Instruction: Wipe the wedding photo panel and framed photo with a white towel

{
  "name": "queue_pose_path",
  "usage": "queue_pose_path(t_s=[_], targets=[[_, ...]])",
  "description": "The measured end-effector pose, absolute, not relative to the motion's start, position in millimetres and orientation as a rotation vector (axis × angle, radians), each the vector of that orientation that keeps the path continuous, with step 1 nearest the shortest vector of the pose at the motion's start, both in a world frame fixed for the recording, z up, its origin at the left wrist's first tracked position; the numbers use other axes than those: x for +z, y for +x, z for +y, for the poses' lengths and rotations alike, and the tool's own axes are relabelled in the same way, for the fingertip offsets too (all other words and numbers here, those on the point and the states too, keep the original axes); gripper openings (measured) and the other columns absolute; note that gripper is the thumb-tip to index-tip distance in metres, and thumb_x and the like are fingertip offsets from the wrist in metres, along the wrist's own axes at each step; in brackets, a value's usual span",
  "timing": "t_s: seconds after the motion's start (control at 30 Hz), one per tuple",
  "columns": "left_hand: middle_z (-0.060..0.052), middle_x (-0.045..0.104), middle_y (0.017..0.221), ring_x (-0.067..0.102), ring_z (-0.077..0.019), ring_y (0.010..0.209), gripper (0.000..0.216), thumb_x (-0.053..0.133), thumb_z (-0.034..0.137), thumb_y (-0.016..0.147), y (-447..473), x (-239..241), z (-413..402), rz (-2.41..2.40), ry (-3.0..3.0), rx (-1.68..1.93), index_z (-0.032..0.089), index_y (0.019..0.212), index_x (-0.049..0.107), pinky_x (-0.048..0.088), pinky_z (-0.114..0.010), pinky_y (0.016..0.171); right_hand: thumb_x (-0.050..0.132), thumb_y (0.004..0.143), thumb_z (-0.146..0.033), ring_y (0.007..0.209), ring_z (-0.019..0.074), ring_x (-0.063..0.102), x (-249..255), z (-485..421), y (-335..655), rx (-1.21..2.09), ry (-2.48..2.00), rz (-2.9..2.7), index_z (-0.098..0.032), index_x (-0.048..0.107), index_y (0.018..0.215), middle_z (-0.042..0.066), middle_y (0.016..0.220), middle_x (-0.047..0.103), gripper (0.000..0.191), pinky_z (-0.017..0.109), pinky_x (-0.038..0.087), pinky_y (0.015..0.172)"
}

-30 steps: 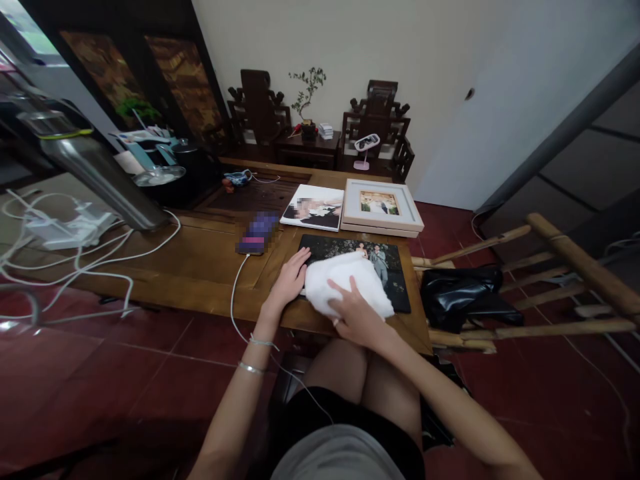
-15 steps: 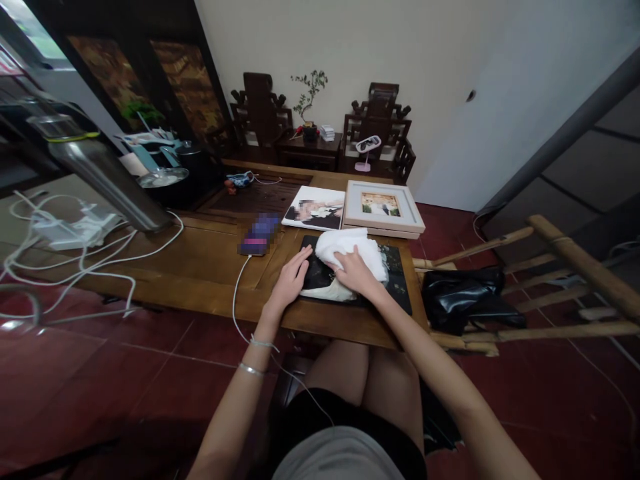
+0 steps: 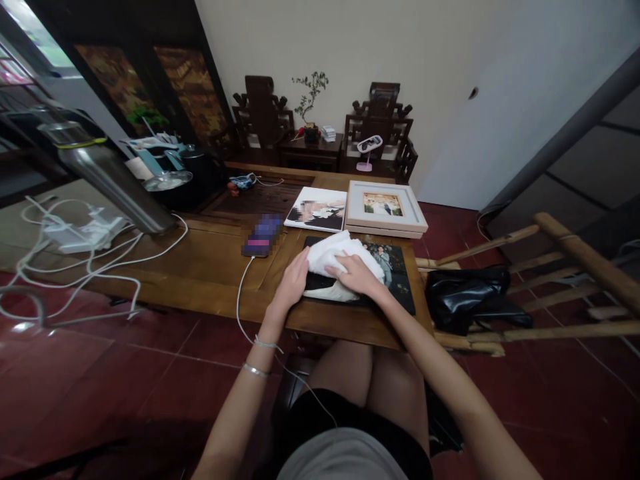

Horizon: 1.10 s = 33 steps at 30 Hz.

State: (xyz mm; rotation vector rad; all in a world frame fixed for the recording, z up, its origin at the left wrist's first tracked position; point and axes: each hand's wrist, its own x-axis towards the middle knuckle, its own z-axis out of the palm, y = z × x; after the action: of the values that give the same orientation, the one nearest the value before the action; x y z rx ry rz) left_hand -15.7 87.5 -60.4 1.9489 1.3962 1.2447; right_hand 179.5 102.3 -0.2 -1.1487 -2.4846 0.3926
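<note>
A dark photo panel (image 3: 401,285) lies flat at the table's near edge, printed with figures and a pale dress shape. On it rests a folded white towel (image 3: 327,252), which covers the panel's upper left and middle. My right hand (image 3: 353,275) presses down on the towel and grips it, its fingers partly sunk in the fabric. At the panel's left edge lies my left hand (image 3: 293,283), fingers stretched out and close to the towel's left corner. Whether those fingertips touch the towel I cannot tell.
Behind the panel lie a white photo print (image 3: 316,208) and a framed picture (image 3: 385,205). A phone (image 3: 261,237) on a white cable is to the left. Farther left are a steel bottle (image 3: 117,180) and a power strip (image 3: 83,230). A bamboo chair (image 3: 565,257) bears a black bag (image 3: 465,293).
My right hand has slid the towel left across the panel, uncovering printed figures on its right part. The towel's left end is now beside my left hand, which stays at the panel's edge.
</note>
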Motion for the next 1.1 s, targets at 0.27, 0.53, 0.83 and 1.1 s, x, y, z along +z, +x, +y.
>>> queue_pose_path(t_s=[0.27,0.53,0.83,1.1], targets=[[-0.014,0.045,0.141,0.040,-0.0217,0.132,0.048,0.037,0.037,0.095,-17.5,-63.5,89.1,1.435,2.072,1.185,0.015,0.137,0.041,0.029,-0.042,0.111,0.037,0.096,-0.038,0.099,0.0227,0.061,-8.5,130.5,160.2,0.234,-1.361,-2.373,-0.019,0.062,0.100,0.009,0.099,0.069,0.031,0.039,0.026,0.105],[-0.013,0.043,0.143,0.038,-0.0221,0.134,0.046,0.045,0.029,0.091,-16.1,-62.9,87.1,1.436,2.052,1.207,0.015,0.134,0.045,0.027,-0.041,0.113,0.043,0.093,-0.030,0.081,0.0249,0.064,-9.4,98.7,255.0,0.070,-1.522,-2.231,-0.019,0.061,0.083,0.007,0.081,0.070,0.024,0.046,0.031,0.104],[-0.014,0.050,0.137,0.045,-0.0263,0.129,0.073,0.075,0.027,0.069,-27.1,-46.6,83.9,1.146,1.185,1.384,0.021,0.135,0.043,0.033,-0.041,0.108,0.049,0.087,-0.019,0.128,0.0293,0.043,-23.1,5.3,255.5,0.013,-1.249,-2.401,-0.017,0.060,0.079,0.020,0.120,0.060,0.013,0.062,0.020,0.108],[-0.014,0.051,0.137,0.056,-0.0242,0.118,0.053,0.049,0.049,0.086,-45.8,-7.7,49.8,0.869,0.725,1.409,0.022,0.132,0.046,0.042,-0.037,0.098,0.066,0.078,-0.023,0.137,0.0364,0.025,-26.5,-1.3,195.3,-0.190,-1.031,-2.429,-0.018,0.061,0.082,0.018,0.144,0.039,0.008,0.071,0.018,0.104]])
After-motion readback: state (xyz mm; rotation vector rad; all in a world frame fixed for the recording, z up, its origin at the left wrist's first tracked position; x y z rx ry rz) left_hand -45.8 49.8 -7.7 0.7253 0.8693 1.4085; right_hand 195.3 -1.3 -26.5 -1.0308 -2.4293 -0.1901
